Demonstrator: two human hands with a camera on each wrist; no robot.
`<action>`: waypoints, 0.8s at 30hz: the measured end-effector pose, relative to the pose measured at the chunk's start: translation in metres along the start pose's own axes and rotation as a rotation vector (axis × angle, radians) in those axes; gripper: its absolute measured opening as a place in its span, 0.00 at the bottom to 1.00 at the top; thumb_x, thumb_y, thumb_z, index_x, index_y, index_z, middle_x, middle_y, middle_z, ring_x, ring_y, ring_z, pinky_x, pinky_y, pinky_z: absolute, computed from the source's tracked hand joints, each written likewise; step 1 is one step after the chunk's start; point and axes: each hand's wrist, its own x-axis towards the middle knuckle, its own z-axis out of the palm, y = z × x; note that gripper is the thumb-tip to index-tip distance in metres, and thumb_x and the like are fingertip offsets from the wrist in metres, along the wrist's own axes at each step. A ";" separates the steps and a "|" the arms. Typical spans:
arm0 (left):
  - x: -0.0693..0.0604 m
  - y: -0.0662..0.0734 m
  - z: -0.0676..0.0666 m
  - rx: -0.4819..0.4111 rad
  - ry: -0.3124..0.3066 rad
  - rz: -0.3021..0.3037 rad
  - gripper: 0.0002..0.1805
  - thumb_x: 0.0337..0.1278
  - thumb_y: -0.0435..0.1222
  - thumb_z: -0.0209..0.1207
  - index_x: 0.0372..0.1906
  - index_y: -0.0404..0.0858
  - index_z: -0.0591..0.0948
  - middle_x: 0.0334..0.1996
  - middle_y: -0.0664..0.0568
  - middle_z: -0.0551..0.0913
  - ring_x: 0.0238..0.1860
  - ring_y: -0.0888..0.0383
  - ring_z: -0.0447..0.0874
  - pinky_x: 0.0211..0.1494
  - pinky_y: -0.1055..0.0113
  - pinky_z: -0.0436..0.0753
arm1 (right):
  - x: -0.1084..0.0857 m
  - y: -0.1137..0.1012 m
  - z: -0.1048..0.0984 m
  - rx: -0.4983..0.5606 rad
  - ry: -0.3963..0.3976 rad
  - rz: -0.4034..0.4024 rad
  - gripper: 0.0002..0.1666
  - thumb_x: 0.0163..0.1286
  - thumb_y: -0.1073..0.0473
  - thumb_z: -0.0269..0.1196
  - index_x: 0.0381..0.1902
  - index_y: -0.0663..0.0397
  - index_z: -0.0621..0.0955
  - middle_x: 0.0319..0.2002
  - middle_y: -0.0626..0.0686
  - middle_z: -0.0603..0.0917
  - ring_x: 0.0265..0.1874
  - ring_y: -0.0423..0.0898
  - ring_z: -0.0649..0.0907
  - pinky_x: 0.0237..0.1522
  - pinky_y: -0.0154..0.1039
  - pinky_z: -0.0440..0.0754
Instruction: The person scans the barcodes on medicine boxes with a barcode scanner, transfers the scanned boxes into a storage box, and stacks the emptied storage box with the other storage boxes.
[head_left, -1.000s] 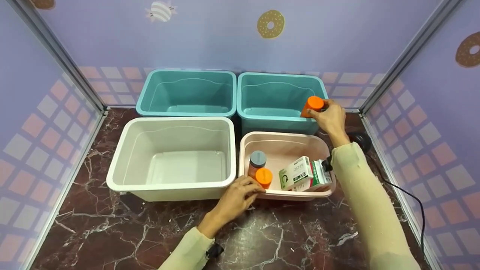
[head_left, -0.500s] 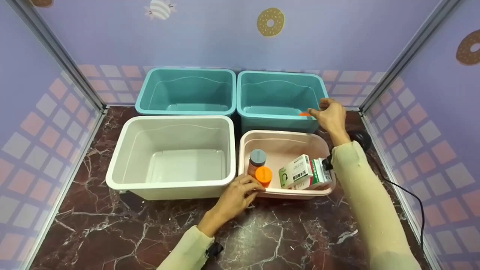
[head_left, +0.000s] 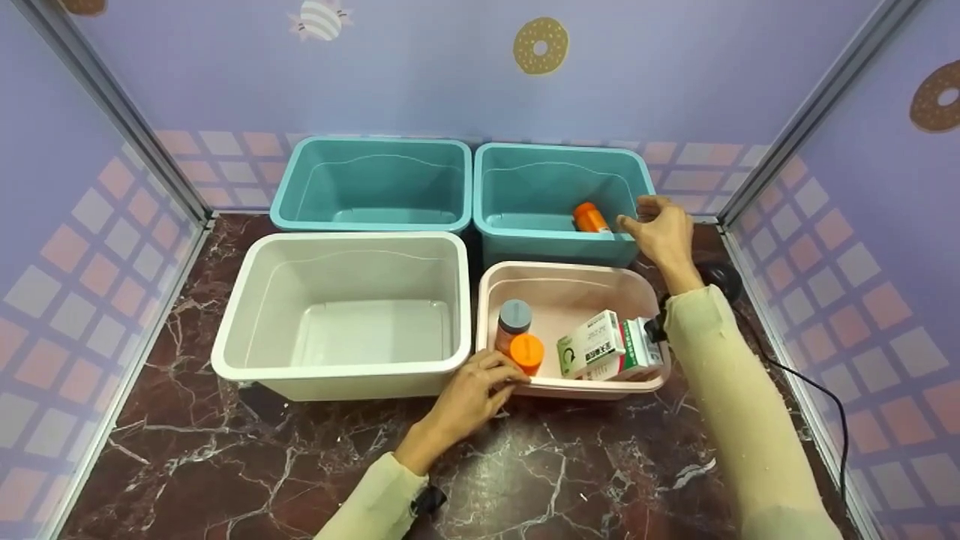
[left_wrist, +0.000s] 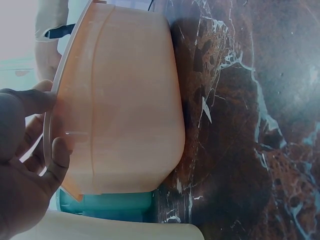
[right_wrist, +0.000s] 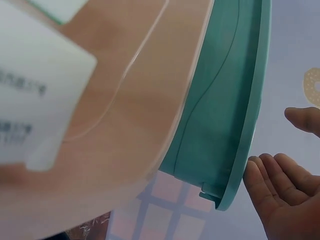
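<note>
On your left arm you wear a long, pale yellow fabric sleeve (head_left: 375, 495), softly wrinkled and reaching the wrist. A matching pale yellow fabric sleeve (head_left: 739, 405) covers your right arm, flecked with tiny bumps and creased near its cuff. A small, blocky black device (head_left: 428, 501) sits at your left cuff, and a second small black device (head_left: 655, 328) at your right. In the left wrist view, a dark band (left_wrist: 61, 31) crosses your right sleeve, which looks nearly white there. Your left hand (head_left: 469, 394) and right hand (head_left: 664, 232) are bare.
</note>
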 end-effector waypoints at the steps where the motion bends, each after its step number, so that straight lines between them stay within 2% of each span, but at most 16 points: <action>1: 0.000 0.000 0.000 0.000 -0.001 -0.001 0.08 0.58 0.34 0.67 0.42 0.46 0.88 0.43 0.56 0.85 0.52 0.55 0.80 0.63 0.60 0.77 | -0.001 0.000 0.000 0.005 0.001 -0.008 0.32 0.61 0.50 0.70 0.59 0.61 0.80 0.54 0.63 0.85 0.52 0.58 0.85 0.60 0.49 0.80; 6: 0.000 0.000 0.000 0.012 -0.002 0.002 0.09 0.58 0.34 0.67 0.43 0.46 0.88 0.43 0.56 0.85 0.52 0.54 0.80 0.62 0.60 0.77 | -0.004 -0.001 -0.002 0.031 0.008 -0.039 0.29 0.62 0.52 0.70 0.58 0.61 0.81 0.52 0.64 0.85 0.51 0.59 0.85 0.58 0.50 0.80; 14: 0.000 0.000 0.001 0.014 0.000 0.001 0.09 0.58 0.34 0.67 0.43 0.47 0.88 0.43 0.56 0.85 0.51 0.55 0.80 0.62 0.60 0.77 | -0.011 -0.005 -0.005 0.044 -0.005 -0.044 0.27 0.61 0.53 0.70 0.56 0.60 0.82 0.51 0.63 0.86 0.49 0.57 0.86 0.55 0.49 0.82; 18: 0.000 -0.001 0.001 0.014 -0.002 -0.001 0.09 0.58 0.34 0.67 0.43 0.46 0.88 0.43 0.56 0.85 0.51 0.55 0.80 0.62 0.60 0.77 | -0.017 -0.007 -0.008 0.060 -0.016 -0.066 0.27 0.61 0.52 0.71 0.55 0.59 0.82 0.50 0.61 0.87 0.47 0.55 0.87 0.50 0.37 0.82; 21: 0.000 -0.001 0.001 0.013 -0.001 0.000 0.09 0.58 0.34 0.67 0.43 0.47 0.88 0.43 0.56 0.86 0.51 0.55 0.80 0.63 0.60 0.77 | -0.022 -0.008 -0.009 0.067 -0.029 -0.080 0.27 0.62 0.51 0.71 0.55 0.59 0.83 0.49 0.60 0.87 0.47 0.53 0.86 0.46 0.29 0.79; 24: 0.000 -0.001 0.002 0.010 0.002 0.002 0.09 0.58 0.34 0.67 0.43 0.47 0.88 0.43 0.57 0.85 0.51 0.55 0.80 0.63 0.60 0.77 | -0.027 -0.009 -0.011 0.076 -0.041 -0.088 0.27 0.62 0.50 0.71 0.55 0.59 0.83 0.49 0.60 0.87 0.47 0.53 0.86 0.47 0.29 0.78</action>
